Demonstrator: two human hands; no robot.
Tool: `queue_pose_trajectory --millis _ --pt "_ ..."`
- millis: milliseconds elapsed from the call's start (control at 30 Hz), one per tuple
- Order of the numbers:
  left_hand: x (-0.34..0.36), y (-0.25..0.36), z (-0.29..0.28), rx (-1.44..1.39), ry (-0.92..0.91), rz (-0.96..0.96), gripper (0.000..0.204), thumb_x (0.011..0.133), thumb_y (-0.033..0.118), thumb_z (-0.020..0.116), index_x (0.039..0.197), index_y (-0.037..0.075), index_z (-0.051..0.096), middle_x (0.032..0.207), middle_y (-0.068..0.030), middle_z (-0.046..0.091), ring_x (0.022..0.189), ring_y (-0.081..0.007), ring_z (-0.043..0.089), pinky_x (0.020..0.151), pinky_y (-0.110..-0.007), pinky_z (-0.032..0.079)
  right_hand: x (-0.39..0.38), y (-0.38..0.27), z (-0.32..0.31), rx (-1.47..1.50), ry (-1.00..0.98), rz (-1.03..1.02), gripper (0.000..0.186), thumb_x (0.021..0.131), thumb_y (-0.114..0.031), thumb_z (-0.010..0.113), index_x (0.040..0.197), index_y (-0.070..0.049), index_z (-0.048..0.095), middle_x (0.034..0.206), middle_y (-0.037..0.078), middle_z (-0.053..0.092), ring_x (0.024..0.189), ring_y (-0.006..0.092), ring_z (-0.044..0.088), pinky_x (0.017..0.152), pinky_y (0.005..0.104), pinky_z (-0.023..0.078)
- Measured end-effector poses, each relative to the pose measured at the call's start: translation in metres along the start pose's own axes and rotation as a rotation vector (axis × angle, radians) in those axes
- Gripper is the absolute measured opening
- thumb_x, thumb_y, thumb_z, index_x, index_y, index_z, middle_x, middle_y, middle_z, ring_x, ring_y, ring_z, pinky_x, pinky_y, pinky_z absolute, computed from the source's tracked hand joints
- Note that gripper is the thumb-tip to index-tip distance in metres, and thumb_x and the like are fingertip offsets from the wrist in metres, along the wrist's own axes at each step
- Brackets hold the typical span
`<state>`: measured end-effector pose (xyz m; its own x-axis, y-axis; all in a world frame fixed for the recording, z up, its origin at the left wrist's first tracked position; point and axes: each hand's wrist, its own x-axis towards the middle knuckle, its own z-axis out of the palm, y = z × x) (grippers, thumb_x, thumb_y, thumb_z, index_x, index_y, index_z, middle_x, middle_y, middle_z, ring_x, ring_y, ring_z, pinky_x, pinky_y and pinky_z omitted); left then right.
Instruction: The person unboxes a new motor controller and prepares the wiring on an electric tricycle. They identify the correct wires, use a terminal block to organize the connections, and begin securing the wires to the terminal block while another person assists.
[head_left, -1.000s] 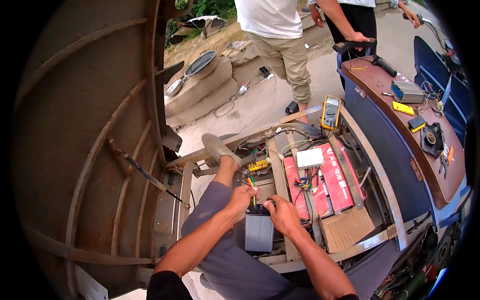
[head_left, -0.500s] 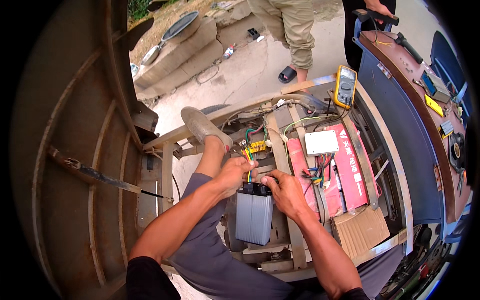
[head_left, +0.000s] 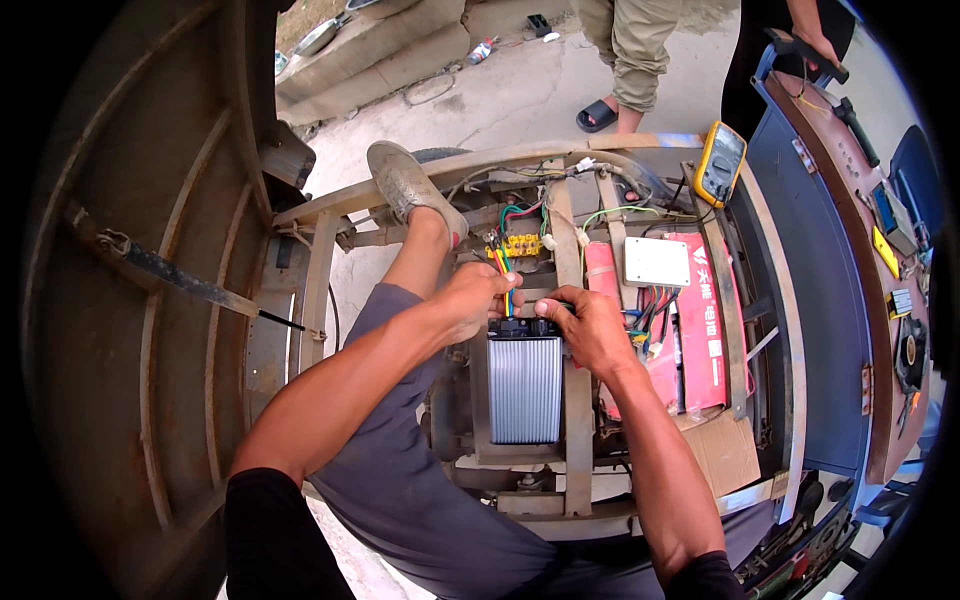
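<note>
The rusty ribbed panel (head_left: 110, 330) fills the left and runs off into the dark rim, so its full extent is hidden. The metal frame (head_left: 578, 430) stands higher in view than a second ago; its near side is partly covered by the wearer's leg. At right, the brown surface (head_left: 880, 400) has slid toward the edge, and the small parts along its far side are squeezed and hard to tell apart. The bystander in beige trousers (head_left: 640, 50), earlier visible up to a white shirt, is now cut off above the thighs. The red packs (head_left: 708, 385) lie within the frame, their far ends partly covered. The silver finned box (head_left: 525, 392), leaning slightly half a second ago, now looks squarer, between the wearer's leg and a crossbar, its black connector end just below the hands. The left hand (head_left: 475, 300) pinches the coloured wires; the right hand (head_left: 597, 330) is curled at the box's upper right corner, but whether it grips anything cannot be told. The yellow multimeter (head_left: 720, 163) remains at the frame's far right corner, and the white box (head_left: 656, 262) on the packs. Beyond the fingers sits the yellow terminal block (head_left: 522, 246); the coloured wires (head_left: 503, 264) near it are partly hidden by the left thumb.
</note>
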<state>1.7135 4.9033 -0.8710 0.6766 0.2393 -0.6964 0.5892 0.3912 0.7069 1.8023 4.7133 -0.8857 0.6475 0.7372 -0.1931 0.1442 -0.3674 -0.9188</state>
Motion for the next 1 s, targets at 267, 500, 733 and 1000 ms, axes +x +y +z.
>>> queue_pose_trajectory --millis 267,500,733,1000 --pt "0.019 -0.01 -0.013 0.14 0.14 0.042 0.02 0.102 0.022 0.057 0.104 0.002 0.059 0.088 -0.0075 0.066 0.079 -0.0157 0.064 0.076 -0.033 0.053 0.011 0.016 0.014 -0.302 0.153 -0.302 0.023 0.086 -0.018 0.067 0.104 -0.004 0.07 0.096 0.018 0.065 0.088 0.0417 0.065 0.077 0.0505 0.052" --pt "0.045 -0.033 -0.042 0.537 0.181 0.292 0.02 0.092 0.018 0.069 0.098 -0.002 0.068 0.085 -0.0081 0.07 0.076 -0.0121 0.064 0.07 -0.03 0.051 0.016 0.036 0.025 -0.677 0.194 -0.532 0.029 0.085 -0.013 0.058 0.111 -0.009 0.071 0.096 0.008 0.064 0.096 0.0253 0.059 0.082 0.0395 0.045" --pt "0.03 -0.015 -0.019 0.939 0.243 0.358 0.027 0.081 0.021 0.078 0.084 -0.005 0.07 0.071 -0.0114 0.068 0.065 -0.0175 0.062 0.067 -0.035 0.051 0.005 0.037 0.025 -0.738 0.284 -0.556 0.03 0.082 -0.011 0.057 0.109 -0.006 0.07 0.11 0.011 0.059 0.102 0.0276 0.056 0.089 0.0428 0.043" --pt "0.04 -0.022 -0.039 0.836 0.191 0.372 0.024 0.078 0.018 0.078 0.094 -0.001 0.074 0.084 -0.0104 0.074 0.081 -0.0155 0.066 0.08 -0.032 0.051 -0.042 0.02 0.049 -0.721 0.079 -0.504 0.015 0.072 -0.005 0.062 0.087 -0.005 0.065 0.103 0.009 0.062 0.101 0.0272 0.058 0.094 0.0428 0.044"
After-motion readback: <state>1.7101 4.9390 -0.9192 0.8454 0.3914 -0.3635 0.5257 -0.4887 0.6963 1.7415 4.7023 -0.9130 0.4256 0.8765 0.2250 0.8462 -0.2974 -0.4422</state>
